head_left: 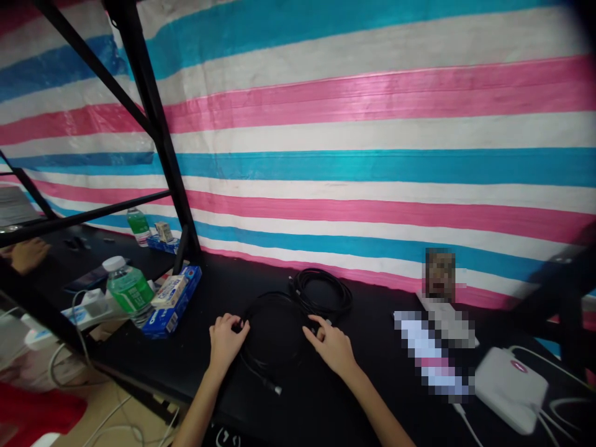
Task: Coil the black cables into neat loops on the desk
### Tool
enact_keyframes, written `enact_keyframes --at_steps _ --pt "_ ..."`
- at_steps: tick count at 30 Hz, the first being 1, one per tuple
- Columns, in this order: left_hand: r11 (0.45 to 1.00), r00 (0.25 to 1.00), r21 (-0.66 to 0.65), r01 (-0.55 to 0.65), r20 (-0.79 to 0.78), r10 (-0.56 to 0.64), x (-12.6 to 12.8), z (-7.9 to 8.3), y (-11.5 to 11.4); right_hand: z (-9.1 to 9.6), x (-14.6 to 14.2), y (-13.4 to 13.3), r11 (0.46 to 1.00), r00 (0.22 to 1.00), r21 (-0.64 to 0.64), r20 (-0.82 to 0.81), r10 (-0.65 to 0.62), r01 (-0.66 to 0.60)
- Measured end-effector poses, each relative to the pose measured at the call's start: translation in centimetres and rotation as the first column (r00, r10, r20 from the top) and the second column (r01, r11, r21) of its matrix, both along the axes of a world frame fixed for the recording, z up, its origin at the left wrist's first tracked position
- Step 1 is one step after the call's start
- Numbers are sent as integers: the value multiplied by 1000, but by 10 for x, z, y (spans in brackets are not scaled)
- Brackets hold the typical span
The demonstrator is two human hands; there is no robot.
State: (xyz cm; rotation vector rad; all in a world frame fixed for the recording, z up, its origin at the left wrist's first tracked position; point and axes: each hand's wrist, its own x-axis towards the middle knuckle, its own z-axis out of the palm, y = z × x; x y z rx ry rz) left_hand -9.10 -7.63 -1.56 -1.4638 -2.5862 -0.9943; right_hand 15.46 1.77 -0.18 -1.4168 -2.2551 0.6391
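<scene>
A black cable [274, 323] lies in a loose loop on the black table [372, 372], its metal plug end [275, 389] pointing toward me. My left hand [226, 338] rests on the loop's left side with fingers curled round the cord. My right hand [331, 345] pinches the loop's right side with fingers bent. A second coiled black cable [323, 290] lies just behind, near the striped wall.
A green-labelled water bottle [128, 288] and blue-and-white cartons [172, 301] stand at left by a black metal frame post [158, 136]. A white box with cords [510, 388] sits at right. Another person's hand [28, 253] shows at far left.
</scene>
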Motion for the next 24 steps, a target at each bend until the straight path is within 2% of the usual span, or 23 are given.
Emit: enact_keyframes --at_steps 5,10,13,16,19,24 --pt "988 991 113 105 73 -113 -4 0 2 -3 -4 2 997 995 19 54 -80 80" --pt "981 994 187 48 87 -66 -8 -6 3 0 -8 -6 995 995 23 35 -96 95" --pt "994 999 110 9 52 -15 -7 -10 4 1 -8 -12 995 996 29 -3 -90 90" --pt "1000 999 7 19 30 -19 -8 -16 3 0 -8 -14 995 995 46 -37 -88 90" --pt "999 994 -36 -2 113 6 -13 -21 2 -2 -8 -15 995 995 50 -59 -83 86" --pt "992 977 -116 43 211 -18 -22 -25 1 -3 -8 -18 995 995 63 -64 -71 75"
